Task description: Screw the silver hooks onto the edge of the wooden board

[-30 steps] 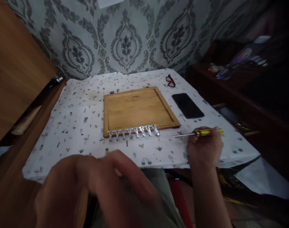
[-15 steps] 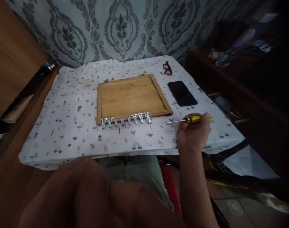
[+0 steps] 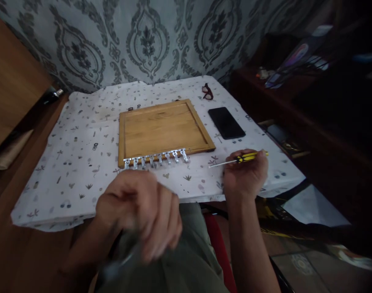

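My right hand (image 3: 246, 175) is closed around the yellow and black handle of a screwdriver (image 3: 250, 156), whose thin metal shaft points left over the cloth. Motion smears my left hand (image 3: 143, 207), raised above my lap near the table's front edge. Its fingers are curled, and a blurred, pale thing (image 3: 119, 262) shows just below them, too smeared to name. Beyond the hands lies a wooden framed panel (image 3: 161, 126) on the table. Along its front edge runs a metal strip with a row of several hooks (image 3: 157, 158).
A black phone (image 3: 226, 123) and dark red glasses (image 3: 207, 92) lie right of the panel on the patterned tablecloth (image 3: 66, 150). A patterned curtain (image 3: 119, 44) hangs behind the table. Wooden furniture (image 3: 15, 77) stands at left, a dark shelf (image 3: 283, 106) at right.
My left hand has moved forward and down, away from the camera, toward the table's front edge. My right hand keeps the screwdriver in nearly the same place. The view has shifted slightly.
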Available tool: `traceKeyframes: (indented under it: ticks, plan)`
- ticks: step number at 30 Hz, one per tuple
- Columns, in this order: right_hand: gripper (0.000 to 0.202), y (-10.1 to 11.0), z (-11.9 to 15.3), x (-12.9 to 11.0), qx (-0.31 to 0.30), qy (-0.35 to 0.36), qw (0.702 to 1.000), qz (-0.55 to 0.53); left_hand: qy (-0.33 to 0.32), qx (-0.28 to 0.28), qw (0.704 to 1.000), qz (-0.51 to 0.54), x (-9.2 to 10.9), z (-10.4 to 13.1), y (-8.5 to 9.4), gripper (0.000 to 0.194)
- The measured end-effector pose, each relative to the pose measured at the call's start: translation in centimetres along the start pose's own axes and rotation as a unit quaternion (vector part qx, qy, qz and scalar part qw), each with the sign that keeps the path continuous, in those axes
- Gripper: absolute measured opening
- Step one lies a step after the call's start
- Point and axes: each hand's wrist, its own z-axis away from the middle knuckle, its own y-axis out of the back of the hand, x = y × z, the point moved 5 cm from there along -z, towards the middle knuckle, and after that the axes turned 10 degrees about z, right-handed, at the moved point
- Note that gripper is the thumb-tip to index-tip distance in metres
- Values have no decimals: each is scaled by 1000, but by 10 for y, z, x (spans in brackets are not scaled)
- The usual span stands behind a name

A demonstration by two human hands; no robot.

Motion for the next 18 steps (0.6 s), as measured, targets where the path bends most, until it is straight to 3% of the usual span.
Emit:
traceKeyframes:
  ticks: [3,6,8,13,18]
  plan:
    - [37,-6,16,-6,-57,-24,998,6,100,4,993,70,-17,-22,-8,37]
    - [44,-18,49,-7,-217,-73,973,42,167,7,985,36,-36,-29,-13,26]
    - [41,-19,71,-9,-269,-78,955,101,181,4,983,11,-44,-32,-11,23]
    - [20,-20,99,-23,-309,52,905,289,191,-17,981,-23,-53,-44,-9,18]
    - [8,-23,102,-30,-335,105,871,343,179,-51,981,-52,-53,-53,-12,17]
